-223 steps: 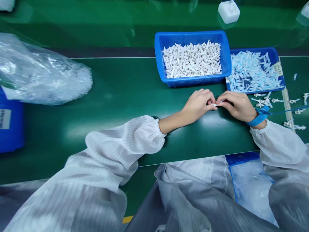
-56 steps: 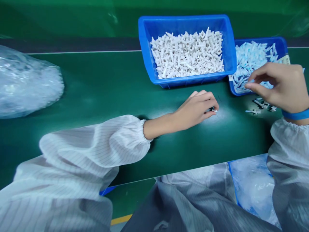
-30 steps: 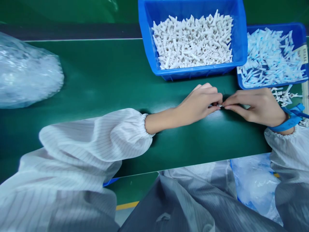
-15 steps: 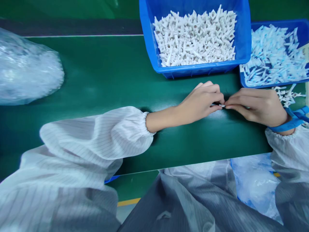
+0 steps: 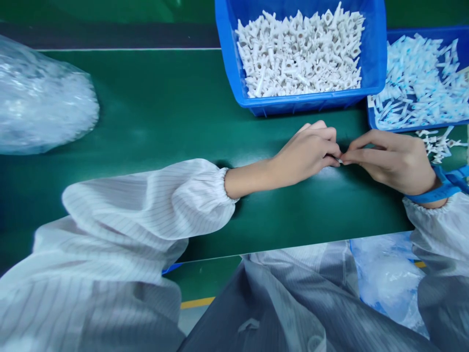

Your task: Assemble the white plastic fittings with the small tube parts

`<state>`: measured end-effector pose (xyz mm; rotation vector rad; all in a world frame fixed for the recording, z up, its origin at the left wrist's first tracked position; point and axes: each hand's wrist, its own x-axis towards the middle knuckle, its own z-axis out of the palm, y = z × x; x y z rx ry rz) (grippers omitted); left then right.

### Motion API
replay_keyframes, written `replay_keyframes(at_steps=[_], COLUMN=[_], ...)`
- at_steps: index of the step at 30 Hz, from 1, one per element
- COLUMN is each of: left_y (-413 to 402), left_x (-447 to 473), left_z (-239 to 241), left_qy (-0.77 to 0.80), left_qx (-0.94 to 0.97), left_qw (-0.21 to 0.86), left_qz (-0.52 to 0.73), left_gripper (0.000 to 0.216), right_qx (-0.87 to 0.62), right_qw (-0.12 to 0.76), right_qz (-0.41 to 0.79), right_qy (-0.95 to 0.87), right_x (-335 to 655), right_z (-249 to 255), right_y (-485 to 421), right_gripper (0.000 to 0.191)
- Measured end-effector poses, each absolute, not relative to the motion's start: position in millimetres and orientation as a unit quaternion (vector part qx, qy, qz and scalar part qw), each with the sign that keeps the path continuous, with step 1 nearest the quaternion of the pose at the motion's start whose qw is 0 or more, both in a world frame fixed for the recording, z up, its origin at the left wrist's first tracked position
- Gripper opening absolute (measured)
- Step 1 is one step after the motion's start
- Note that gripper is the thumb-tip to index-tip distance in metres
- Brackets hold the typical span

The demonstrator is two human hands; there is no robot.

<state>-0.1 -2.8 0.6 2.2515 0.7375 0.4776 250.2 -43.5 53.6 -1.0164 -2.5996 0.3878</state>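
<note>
Nearest are the person's grey lap [image 5: 293,298] and, low on the right, a clear bag [image 5: 392,278] below the table [image 5: 274,215]. On the table the two hands have come together: a couple of seconds ago the right hand [image 5: 397,159] was over the tray, pinching a small blue-tipped piece; now its fingertips meet those of the left hand [image 5: 311,149]. Both are clamped on one small white part [image 5: 340,161], thumb against finger, in front of the bin; less of it shows than half a second ago. I take this to mean the fetching is over and the close fingerwork on the part is in hand; whether the blue-tipped piece is seated in it, the fingers hide. A wristband [image 5: 432,194] circles the right wrist, with a loose pile [image 5: 437,145] beyond it. Farther off are the bin [image 5: 229,54] of white parts and the tray [image 5: 450,32] of blue-tipped pieces. The tray's pale label [image 5: 465,73] is cut by the frame, its writing unreadable; no brand shows.
</note>
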Motion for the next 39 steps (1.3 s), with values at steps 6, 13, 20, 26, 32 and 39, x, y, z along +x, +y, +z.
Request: replay_keyframes(at_steps=[6, 13, 20, 26, 32, 39], left_y=[-1.9, -1.7, -2.8, -3.3, -4.8, -2.9], left_x=[2.1, 2.2, 1.6, 2.0, 4.0, 6.2], left_z=[-0.2, -3.3, -1.2, -1.0, -1.0, -4.1], left_qy=[0.289, 0.277, 0.273, 0.279, 0.294, 0.300], left_qx=[0.871, 0.870, 0.861, 0.859, 0.853, 0.848], left_qw=[0.355, 0.359, 0.378, 0.380, 0.382, 0.384], left_qz=[0.178, 0.191, 0.202, 0.201, 0.201, 0.210], left_gripper=[0.015, 0.018, 0.022, 0.020, 0.020, 0.018], right_qx=[-0.338, -0.325, -0.307, -0.318, -0.337, -0.353], right_qw=[0.149, 0.132, 0.128, 0.127, 0.104, 0.049], right_qz=[0.120, 0.127, 0.124, 0.147, 0.150, 0.119], right_qy=[-0.921, -0.928, -0.935, -0.928, -0.924, -0.927], right_x=[252.5, 255.4, 253.5, 253.3, 248.7, 239.1], right_z=[60.5, 60.1, 64.5, 66.9, 63.8, 66.7], right_y=[-42.1, -41.2, -41.8, -43.3, -43.6, -49.7], right_gripper=[0.034, 0.036, 0.036, 0.033, 0.037, 0.045])
